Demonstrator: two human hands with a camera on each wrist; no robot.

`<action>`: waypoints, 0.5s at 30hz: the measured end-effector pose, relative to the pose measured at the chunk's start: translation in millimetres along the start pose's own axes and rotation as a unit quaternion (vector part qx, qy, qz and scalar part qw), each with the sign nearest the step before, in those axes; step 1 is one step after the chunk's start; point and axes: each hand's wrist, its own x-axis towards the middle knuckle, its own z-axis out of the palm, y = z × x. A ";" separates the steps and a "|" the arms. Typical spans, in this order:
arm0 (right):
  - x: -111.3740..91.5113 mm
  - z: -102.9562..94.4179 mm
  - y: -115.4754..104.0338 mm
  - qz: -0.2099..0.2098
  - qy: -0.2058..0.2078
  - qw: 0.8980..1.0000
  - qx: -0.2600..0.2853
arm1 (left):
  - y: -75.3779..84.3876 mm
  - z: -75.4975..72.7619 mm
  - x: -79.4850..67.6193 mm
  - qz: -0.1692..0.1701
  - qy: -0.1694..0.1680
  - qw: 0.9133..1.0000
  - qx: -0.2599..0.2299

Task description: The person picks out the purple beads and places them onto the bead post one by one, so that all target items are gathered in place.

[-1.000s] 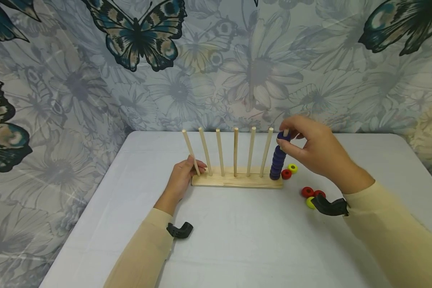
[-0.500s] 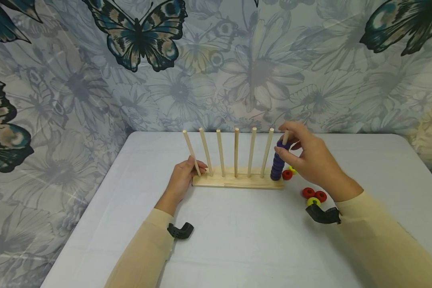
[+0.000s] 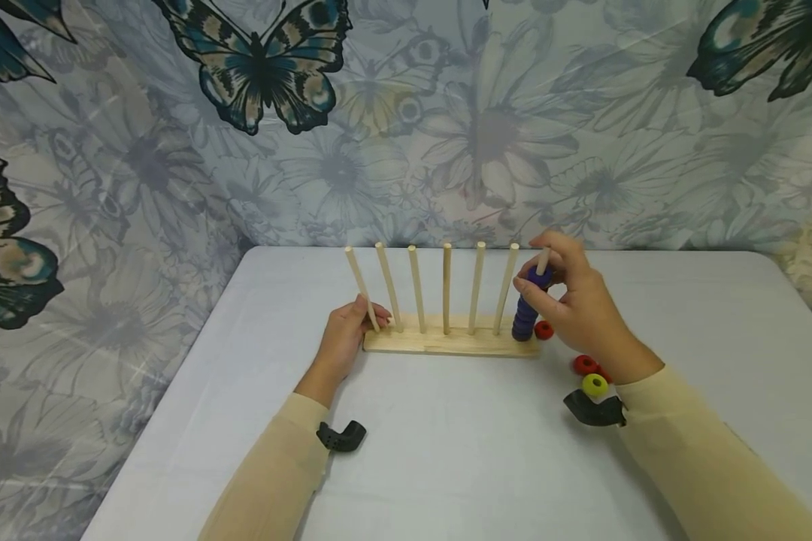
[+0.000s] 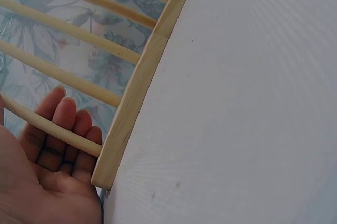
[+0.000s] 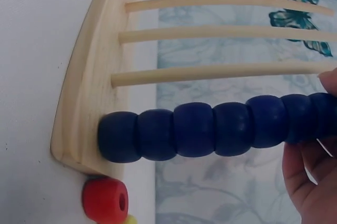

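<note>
A wooden rack (image 3: 446, 346) with a row of upright pegs stands on the table. My left hand (image 3: 341, 330) holds its leftmost peg (image 4: 63, 133) near the base, fingers curled behind it in the left wrist view. At the other end, dark blue beads (image 3: 524, 319) are stacked on the rightmost peg; the right wrist view shows the stack (image 5: 195, 129) from the side. My right hand (image 3: 582, 308) pinches the top blue bead (image 3: 540, 276) between thumb and fingers, around the peg, whose tip shows above it. The other pegs are bare.
One red bead (image 3: 544, 330) lies by the rack's right end, with a bit of a yellow bead (image 5: 131, 219) behind it. Nearer me are another red bead (image 3: 585, 365), a partly hidden red one and a yellow bead (image 3: 595, 385). A patterned cloth (image 3: 406, 150) hangs behind.
My right hand has moved down along the rightmost peg with the blue bead, from near its tip to the stack's top. My left hand stays on its peg.
</note>
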 end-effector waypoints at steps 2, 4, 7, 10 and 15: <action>-1.1 0.0 0.3 -0.004 0.004 1.000 0.012 | 2.0 0.8 -0.7 -0.001 0.004 1.000 0.005; -1.3 -0.1 0.4 -0.009 0.007 1.000 0.018 | 4.2 1.6 -1.6 0.000 0.008 1.000 0.006; -0.8 -1.1 0.7 -0.016 0.006 1.000 0.025 | 4.5 2.5 -3.0 -0.003 0.014 1.000 -0.003; -1.4 -3.3 0.9 -0.020 0.003 1.000 0.023 | 3.3 4.4 -3.9 -0.008 0.010 1.000 -0.019; -2.8 -7.6 0.6 -0.011 -0.028 1.000 0.009 | 2.0 7.9 -4.3 -0.006 0.010 1.000 -0.021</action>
